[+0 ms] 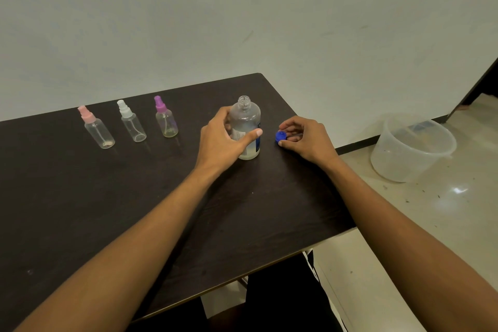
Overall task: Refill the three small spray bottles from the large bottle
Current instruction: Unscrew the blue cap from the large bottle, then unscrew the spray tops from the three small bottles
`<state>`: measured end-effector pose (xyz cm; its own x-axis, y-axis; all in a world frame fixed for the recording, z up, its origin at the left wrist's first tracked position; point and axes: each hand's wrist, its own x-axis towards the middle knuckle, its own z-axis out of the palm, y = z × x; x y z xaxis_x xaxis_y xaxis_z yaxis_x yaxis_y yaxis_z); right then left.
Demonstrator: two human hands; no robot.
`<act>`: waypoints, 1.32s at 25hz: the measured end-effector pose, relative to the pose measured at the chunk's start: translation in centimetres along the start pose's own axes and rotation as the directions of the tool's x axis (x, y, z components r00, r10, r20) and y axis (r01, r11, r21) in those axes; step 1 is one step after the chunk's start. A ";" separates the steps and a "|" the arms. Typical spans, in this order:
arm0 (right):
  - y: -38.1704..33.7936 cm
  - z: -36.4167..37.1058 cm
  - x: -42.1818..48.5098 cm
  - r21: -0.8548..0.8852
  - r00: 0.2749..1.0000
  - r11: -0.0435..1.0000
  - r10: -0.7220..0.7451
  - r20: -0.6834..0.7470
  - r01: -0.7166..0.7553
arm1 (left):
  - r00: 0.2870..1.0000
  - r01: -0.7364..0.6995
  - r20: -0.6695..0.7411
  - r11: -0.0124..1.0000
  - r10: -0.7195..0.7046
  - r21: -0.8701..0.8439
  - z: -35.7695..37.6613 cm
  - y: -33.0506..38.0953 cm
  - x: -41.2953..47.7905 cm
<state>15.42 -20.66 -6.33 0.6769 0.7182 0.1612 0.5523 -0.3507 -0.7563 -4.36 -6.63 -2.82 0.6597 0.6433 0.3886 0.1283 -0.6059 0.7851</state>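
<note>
The large bottle (246,127) stands uncapped on the surface (80,197), right of centre. It looks like thin clear plastic, partly full, so light but squashy; I'd grip its waist gently. My left hand (223,140) is wrapped around it, thumb across the label. My right hand (304,137) pinches the blue cap (280,136) at the surface. The three small spray bottles (133,122) stand capped to the left.

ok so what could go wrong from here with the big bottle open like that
1. The large bottle stands uncapped near the table edge, held only by the left hand; a knock could spill it.
2. The three small spray bottles still wear their spray tops and have narrow necks, so pouring may miss.
3. The blue cap at the right hand could roll off the edge.
</note>
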 end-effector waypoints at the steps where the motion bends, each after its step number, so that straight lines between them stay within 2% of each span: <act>1: 0.0 0.0 0.0 0.000 1.000 1.000 0.004 0.001 -0.004 | 1.000 0.002 0.004 1.000 -0.002 0.006 0.2 0.0 0.2; 14: -0.3 -0.3 -0.3 -0.057 1.000 0.998 0.007 0.007 -0.007 | 0.997 0.053 0.049 0.999 -0.053 0.013 -0.1 0.1 0.3; 17: -1.2 -1.0 -0.9 -0.065 0.999 0.998 0.006 -0.036 -0.008 | 0.996 0.072 0.045 0.997 -0.072 -0.002 -1.4 0.2 -0.1; 23: -5.6 -2.9 -3.9 0.074 0.966 0.981 -0.162 -0.202 0.180 | 0.996 0.075 -0.048 0.996 -0.077 -0.038 -6.8 0.6 -2.7; 29: -12.4 -1.6 -7.5 0.211 0.920 0.900 -0.348 -0.178 0.381 | 0.986 0.048 -0.158 0.997 -0.056 -0.056 -12.7 0.4 -7.2; 33: -15.0 -0.3 -8.4 0.250 0.911 0.876 -0.392 -0.128 0.412 | 0.973 0.071 -0.218 0.997 -0.076 -0.031 -15.4 -0.5 -9.2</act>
<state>1.59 -21.58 3.83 0.4629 0.7146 0.5244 0.6412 0.1385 -0.7547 -21.89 -5.08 0.61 0.4704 0.7742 0.4235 0.1515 -0.5437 0.8255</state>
